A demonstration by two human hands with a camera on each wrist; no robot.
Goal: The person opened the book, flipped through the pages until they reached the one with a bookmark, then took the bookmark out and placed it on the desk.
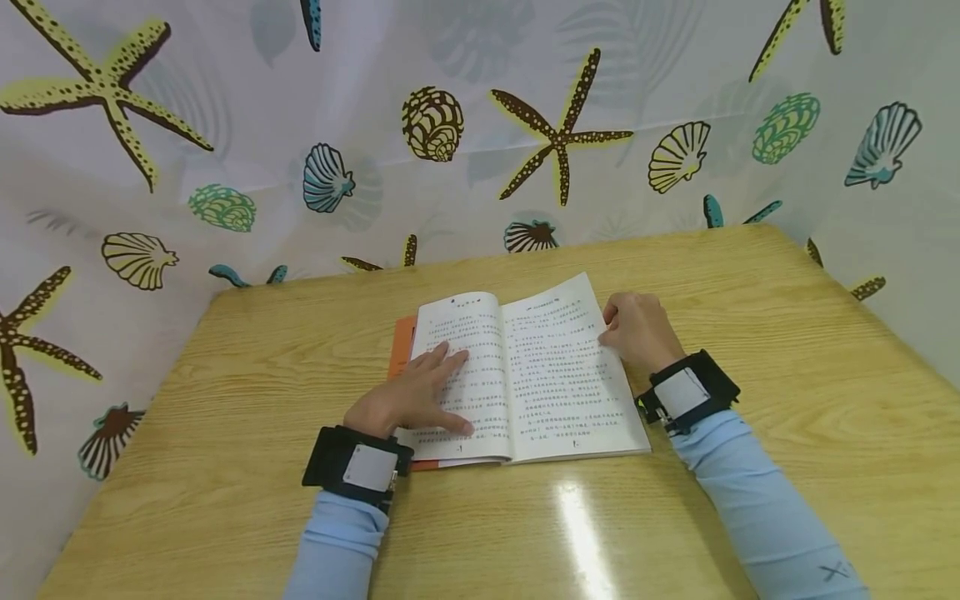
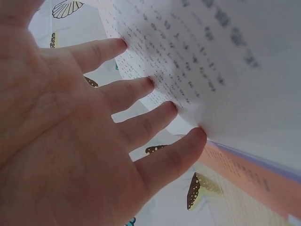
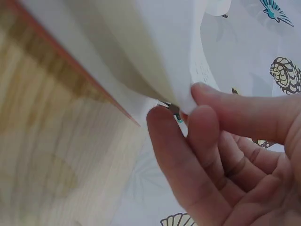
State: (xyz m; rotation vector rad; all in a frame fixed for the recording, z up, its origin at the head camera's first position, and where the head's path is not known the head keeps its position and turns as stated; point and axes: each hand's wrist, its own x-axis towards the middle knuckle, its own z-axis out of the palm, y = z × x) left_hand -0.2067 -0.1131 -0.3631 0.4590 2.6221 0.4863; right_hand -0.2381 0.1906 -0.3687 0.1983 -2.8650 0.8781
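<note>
An open book [image 1: 566, 383] lies near the middle of a wooden counter [image 1: 285, 367], its two printed pages facing up and the fold running from far to near. A strip of orange cover [image 1: 402, 343] shows past the left page [image 1: 480, 375], along its left side and at the near left corner.

The left hand [image 1: 416, 396] rests on that left page with fingers spread wide – in the left wrist view the fingertips [image 2: 190, 143] touch the paper close to its outer edge. The right hand [image 1: 643, 333] is at the right edge of the right page [image 1: 555, 358], toward its far half, and pinches paper there between thumb [image 3: 235, 106] and curled fingers. The pinched edge stands away from the cover beneath; how many sheets it takes in, I cannot tell.

Both arms wear light blue sleeves [image 1: 757, 492] and black wrist straps [image 1: 352, 467] with pale plates. A streak of light shines on the counter at the near side of the book. Beyond the far edge hangs a white cloth [image 1: 465, 200] – printed with starfish and shells.
</note>
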